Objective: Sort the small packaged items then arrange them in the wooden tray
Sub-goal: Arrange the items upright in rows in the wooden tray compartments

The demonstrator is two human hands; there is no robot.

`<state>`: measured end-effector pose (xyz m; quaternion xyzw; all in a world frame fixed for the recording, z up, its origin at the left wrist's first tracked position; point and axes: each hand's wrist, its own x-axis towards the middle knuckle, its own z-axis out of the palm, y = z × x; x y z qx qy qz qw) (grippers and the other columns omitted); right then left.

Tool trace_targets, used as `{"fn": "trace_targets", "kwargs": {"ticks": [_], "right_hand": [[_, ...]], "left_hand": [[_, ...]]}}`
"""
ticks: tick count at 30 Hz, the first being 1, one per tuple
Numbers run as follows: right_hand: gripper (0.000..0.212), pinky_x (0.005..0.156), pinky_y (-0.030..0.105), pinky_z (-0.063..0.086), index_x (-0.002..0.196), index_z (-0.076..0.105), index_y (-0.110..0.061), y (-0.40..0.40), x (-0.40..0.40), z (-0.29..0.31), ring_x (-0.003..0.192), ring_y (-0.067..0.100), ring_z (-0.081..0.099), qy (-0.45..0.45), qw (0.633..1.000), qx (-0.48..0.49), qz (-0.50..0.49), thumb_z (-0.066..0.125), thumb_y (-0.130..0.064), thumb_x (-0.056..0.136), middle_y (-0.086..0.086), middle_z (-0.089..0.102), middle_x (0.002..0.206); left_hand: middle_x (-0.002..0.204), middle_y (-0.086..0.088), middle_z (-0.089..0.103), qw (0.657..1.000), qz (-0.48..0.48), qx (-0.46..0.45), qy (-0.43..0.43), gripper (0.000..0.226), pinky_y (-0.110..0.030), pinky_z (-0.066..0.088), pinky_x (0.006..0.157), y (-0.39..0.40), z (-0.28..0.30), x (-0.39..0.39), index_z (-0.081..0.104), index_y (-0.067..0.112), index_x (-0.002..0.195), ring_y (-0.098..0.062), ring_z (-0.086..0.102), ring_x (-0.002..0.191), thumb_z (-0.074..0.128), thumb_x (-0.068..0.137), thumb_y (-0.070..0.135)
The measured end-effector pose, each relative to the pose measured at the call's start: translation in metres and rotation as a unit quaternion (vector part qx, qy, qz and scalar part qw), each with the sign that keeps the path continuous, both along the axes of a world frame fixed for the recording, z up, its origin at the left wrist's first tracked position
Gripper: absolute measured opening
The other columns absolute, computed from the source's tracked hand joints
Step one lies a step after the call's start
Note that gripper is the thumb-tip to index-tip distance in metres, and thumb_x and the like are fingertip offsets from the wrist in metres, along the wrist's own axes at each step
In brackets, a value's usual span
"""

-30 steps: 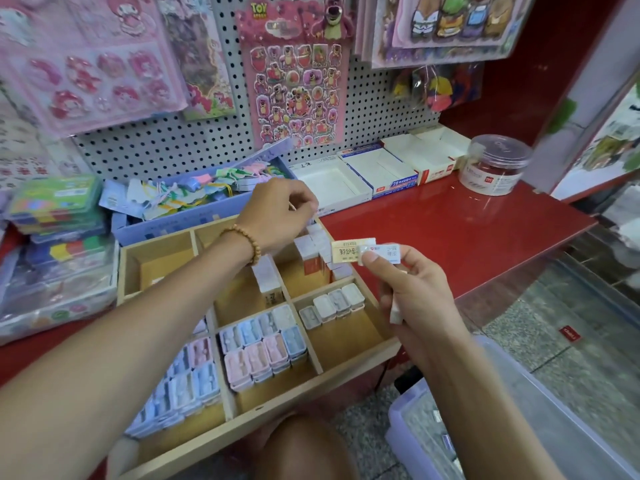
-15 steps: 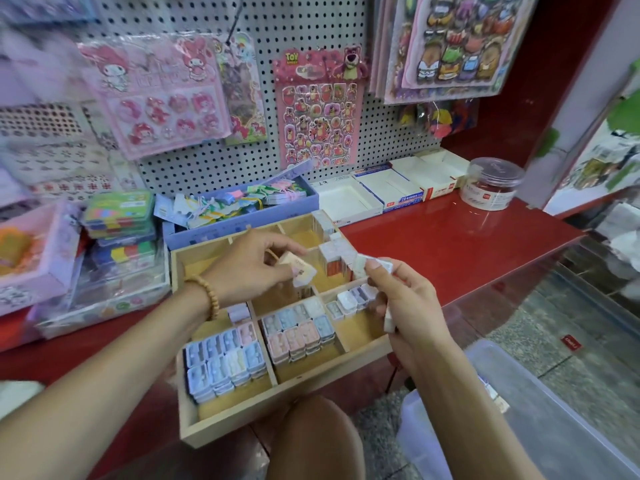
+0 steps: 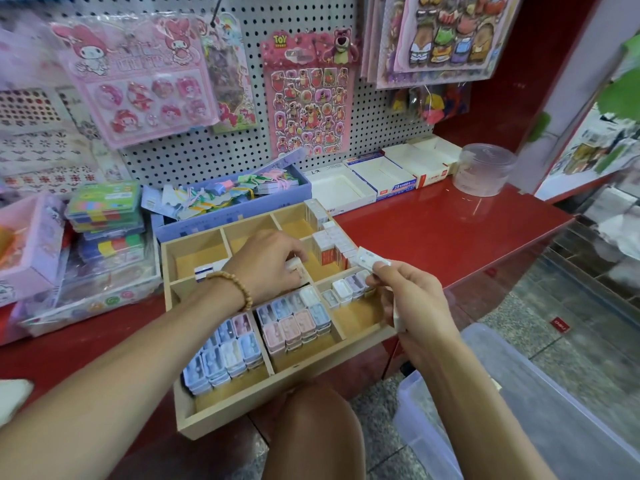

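Observation:
A wooden tray (image 3: 263, 396) with several compartments sits on the red counter, its near corner overhanging the edge. My left hand (image 3: 266, 263) reaches into a middle compartment and pinches a small white packaged item (image 3: 294, 264). My right hand (image 3: 408, 299) hovers over the tray's right side and grips several small packets (image 3: 369, 259), one sticking out toward the tray. Pastel blue and pink cases (image 3: 287, 327) fill the near compartments. Small white cases (image 3: 346, 289) line the right one. Red-and-white boxes (image 3: 329, 247) stand upright at the far right.
A blue box (image 3: 242, 209) of tags lies behind the tray, with open white cartons (image 3: 377, 181) and a clear round tub (image 3: 485, 169) to the right. Stacked plastic cases (image 3: 104, 220) sit left. A clear bin (image 3: 519, 410) stands on the floor. Sticker sheets hang on the pegboard (image 3: 242, 147).
My left hand took a packet from my right hand and lowered it into a middle compartment. My right hand drew back toward me. The view shifted right.

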<state>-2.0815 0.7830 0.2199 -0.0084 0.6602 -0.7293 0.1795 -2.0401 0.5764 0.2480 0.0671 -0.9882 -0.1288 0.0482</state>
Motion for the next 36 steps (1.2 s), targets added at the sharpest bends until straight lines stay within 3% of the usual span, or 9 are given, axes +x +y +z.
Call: {"fn": "trace_targets", "kwargs": {"ticks": [6,9,12,17,21,29,32,34,36], "right_hand": [[0.010,0.039,0.017,0.031,0.096,0.067,-0.007,-0.004,0.001,0.000,0.040,0.004,0.041,0.005,1.000,-0.016,0.002,0.067,-0.016,0.094,0.002,0.071,0.071],[0.010,0.039,0.017,0.032,0.097,0.068,-0.007,-0.003,0.002,-0.001,0.040,0.004,0.041,0.005,1.000,-0.017,0.004,0.067,-0.016,0.094,0.001,0.070,0.070],[0.008,0.040,0.017,0.031,0.095,0.068,-0.008,-0.001,0.001,-0.002,0.040,0.005,0.040,0.007,1.000,-0.022,0.004,0.067,-0.016,0.094,0.002,0.070,0.070],[0.011,0.038,0.017,0.030,0.097,0.068,-0.006,0.002,0.001,-0.002,0.040,0.006,0.038,0.003,1.000,-0.028,0.005,0.068,-0.016,0.093,0.003,0.071,0.070],[0.012,0.040,0.017,0.031,0.099,0.068,-0.004,0.006,-0.001,-0.004,0.040,0.004,0.040,0.000,0.999,-0.034,0.001,0.067,-0.015,0.094,0.008,0.074,0.078],[0.010,0.042,0.016,0.033,0.101,0.070,-0.008,0.002,-0.002,-0.003,0.042,0.001,0.046,0.010,0.999,-0.045,0.021,0.069,-0.011,0.092,0.009,0.075,0.081],[0.008,0.043,0.015,0.036,0.101,0.069,-0.009,-0.001,-0.004,-0.001,0.045,0.000,0.049,0.022,0.998,-0.056,0.037,0.067,-0.011,0.093,0.008,0.074,0.082],[0.008,0.044,0.016,0.036,0.101,0.069,-0.010,-0.004,-0.006,0.001,0.046,0.002,0.047,0.030,0.996,-0.060,0.053,0.067,-0.011,0.093,0.008,0.073,0.081],[0.009,0.044,0.016,0.036,0.102,0.068,-0.010,-0.008,-0.010,0.002,0.046,0.004,0.046,0.034,0.996,-0.059,0.064,0.066,-0.012,0.094,0.007,0.072,0.079]], "left_hand": [[0.099,0.000,0.064,0.997,-0.026,-0.057,-0.039,0.031,-0.020,0.030,0.077,0.002,0.008,-0.002,0.069,0.019,0.119,-0.019,0.051,0.105,0.064,0.089,0.024],[0.081,0.010,0.057,0.995,-0.028,-0.070,-0.058,0.032,-0.022,0.033,0.076,0.003,0.013,-0.003,0.068,0.020,0.120,-0.017,0.046,0.093,0.065,0.088,0.026],[0.088,0.005,0.056,0.996,-0.015,-0.075,-0.048,0.030,-0.028,0.037,0.075,0.001,0.012,-0.006,0.067,0.024,0.111,-0.016,0.045,0.095,0.072,0.082,0.028],[0.084,0.009,0.062,1.000,0.007,-0.010,-0.015,0.007,-0.027,0.042,0.075,0.004,-0.005,-0.006,0.070,0.023,0.088,-0.012,0.054,0.089,0.071,0.082,0.026],[0.087,0.012,0.069,0.994,0.028,0.104,-0.026,0.011,-0.019,0.044,0.078,-0.007,-0.005,-0.006,0.076,0.018,0.092,-0.005,0.060,0.086,0.065,0.090,0.018],[0.083,0.008,0.067,0.996,0.045,0.068,0.030,0.010,-0.027,0.049,0.076,-0.007,-0.009,-0.005,0.074,0.016,0.090,-0.008,0.059,0.078,0.065,0.091,0.020],[0.082,0.004,0.071,0.968,0.037,0.233,0.087,0.016,-0.029,0.054,0.065,0.007,0.002,-0.003,0.074,0.016,0.084,-0.014,0.068,0.069,0.063,0.093,0.024],[0.083,-0.003,0.072,0.916,0.023,0.397,0.060,0.008,-0.025,0.053,0.054,0.020,0.009,-0.005,0.073,0.014,0.087,-0.017,0.069,0.062,0.068,0.089,0.020],[0.086,-0.012,0.072,0.887,0.009,0.459,0.040,0.014,-0.023,0.053,0.053,0.028,0.011,-0.010,0.071,0.005,0.097,-0.016,0.069,0.062,0.072,0.084,0.012]]}}
